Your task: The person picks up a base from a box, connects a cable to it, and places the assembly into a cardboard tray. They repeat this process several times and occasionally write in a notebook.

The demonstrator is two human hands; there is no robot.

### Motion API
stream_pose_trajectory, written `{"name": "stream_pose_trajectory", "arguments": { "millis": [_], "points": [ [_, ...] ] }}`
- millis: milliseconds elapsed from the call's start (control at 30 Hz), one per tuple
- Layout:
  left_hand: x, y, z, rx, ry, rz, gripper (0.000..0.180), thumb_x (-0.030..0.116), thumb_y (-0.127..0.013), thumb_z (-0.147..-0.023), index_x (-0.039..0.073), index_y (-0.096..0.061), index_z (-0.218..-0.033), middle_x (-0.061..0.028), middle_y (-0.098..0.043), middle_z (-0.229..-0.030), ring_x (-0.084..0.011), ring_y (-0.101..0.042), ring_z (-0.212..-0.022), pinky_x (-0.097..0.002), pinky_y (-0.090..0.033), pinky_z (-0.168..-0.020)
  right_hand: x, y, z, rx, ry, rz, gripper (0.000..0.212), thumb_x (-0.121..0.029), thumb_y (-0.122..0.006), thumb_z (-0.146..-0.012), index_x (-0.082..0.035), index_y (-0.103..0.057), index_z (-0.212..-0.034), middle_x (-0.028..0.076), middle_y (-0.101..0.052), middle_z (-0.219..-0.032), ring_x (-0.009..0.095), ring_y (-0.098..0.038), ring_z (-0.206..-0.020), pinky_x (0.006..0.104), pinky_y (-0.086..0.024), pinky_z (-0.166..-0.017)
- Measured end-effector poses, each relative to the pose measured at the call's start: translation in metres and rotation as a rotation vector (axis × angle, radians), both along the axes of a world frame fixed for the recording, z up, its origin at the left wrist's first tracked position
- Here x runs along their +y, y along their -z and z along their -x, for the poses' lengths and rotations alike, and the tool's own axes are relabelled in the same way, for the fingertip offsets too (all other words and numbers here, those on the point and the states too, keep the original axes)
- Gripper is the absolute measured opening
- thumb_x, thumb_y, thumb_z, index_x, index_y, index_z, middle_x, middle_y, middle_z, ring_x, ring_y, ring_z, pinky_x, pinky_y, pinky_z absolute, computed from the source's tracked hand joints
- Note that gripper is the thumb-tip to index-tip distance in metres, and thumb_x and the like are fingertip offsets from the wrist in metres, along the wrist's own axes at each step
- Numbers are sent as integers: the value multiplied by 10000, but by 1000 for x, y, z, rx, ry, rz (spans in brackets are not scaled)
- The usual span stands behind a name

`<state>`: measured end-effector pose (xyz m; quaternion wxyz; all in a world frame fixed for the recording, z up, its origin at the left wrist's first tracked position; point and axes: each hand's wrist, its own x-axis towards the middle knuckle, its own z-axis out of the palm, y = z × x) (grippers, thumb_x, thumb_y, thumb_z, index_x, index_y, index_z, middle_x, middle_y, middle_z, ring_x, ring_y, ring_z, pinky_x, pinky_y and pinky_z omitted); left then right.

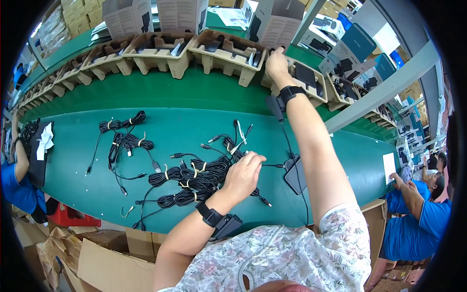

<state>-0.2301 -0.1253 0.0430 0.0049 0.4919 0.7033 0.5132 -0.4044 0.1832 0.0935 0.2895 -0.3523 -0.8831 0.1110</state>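
Note:
My left hand (242,176) is curled at the right side of a pile of black cable bundles (197,176), its fingers closed over a black cable. A straight plug (278,166) sticks out to the right of that hand, toward a dark phone-like device (295,175) lying flat. My right arm is stretched far forward. At its end, my right hand (277,64) bends its fingers over the left end of a brown moulded tray (318,96); something dark shows by the fingertips, too small to name. Inside this tray sits a black flat box-shaped part (305,75).
More moulded trays (226,48) with black parts line the raised green shelf. Tied cables (131,141) lie at the left of the green table (180,126). A slanted metal post (384,90) stands right of my arm. Blue-shirted people (418,224) work at both sides. Cardboard boxes (114,263) stand below.

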Motion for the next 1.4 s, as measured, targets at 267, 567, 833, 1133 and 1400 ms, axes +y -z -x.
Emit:
{"name": "stream_pose_trajectory", "arguments": {
  "millis": [267, 567, 833, 1133, 1400],
  "points": [
    [-4, 1, -1, -12, -5, 34, 137, 8, -534, -807, 41, -545, -939, -106, -541, -887, -302, -575, -739, -377, -478, -602, 8, -23, -25, -418, -94, -162, 269, -203, -498, -844, -9, -617, -988, 187, -611, -1046, 414, -566, -965, 423, -467, -828],
    [2, -2, -1, 0, 24, 85, 131, 16, -543, -795, 37, -540, -924, -109, -527, -873, -300, -578, -770, -383, -490, -626, 14, -8, -19, -552, -76, -202, 310, -221, -537, -837, 8, -588, -1039, 200, -547, -1159, 415, -539, -1007, 440, -460, -842],
    [2, 5, 2, -10, 31, 98, 127, 26, -544, -802, 40, -544, -928, -110, -535, -887, -311, -581, -751, -395, -487, -630, -8, -32, -163, -157, -554, -291, 418, -258, -611, -798, -136, -500, -1182, 153, -519, -1137, 389, -534, -989, 416, -456, -845],
    [4, 2, -1, -41, 14, 134, 116, -1, -549, -805, 34, -561, -915, -88, -552, -857, -248, -578, -671, -326, -465, -576, -114, -15, -322, -956, -680, -356, 780, -307, -808, -493, -173, -480, -1189, 35, -502, -1142, 217, -465, -1088, 357, -449, -792],
    [2, 7, 0, 28, 13, 79, 122, 15, -547, -803, 44, -555, -921, -95, -546, -868, -284, -577, -725, -364, -474, -604, -80, -8, -296, -867, -914, -17, 414, -224, -764, -612, -67, -565, -939, 70, -600, -866, 283, -574, -845, 388, -451, -678]
  ]
}}
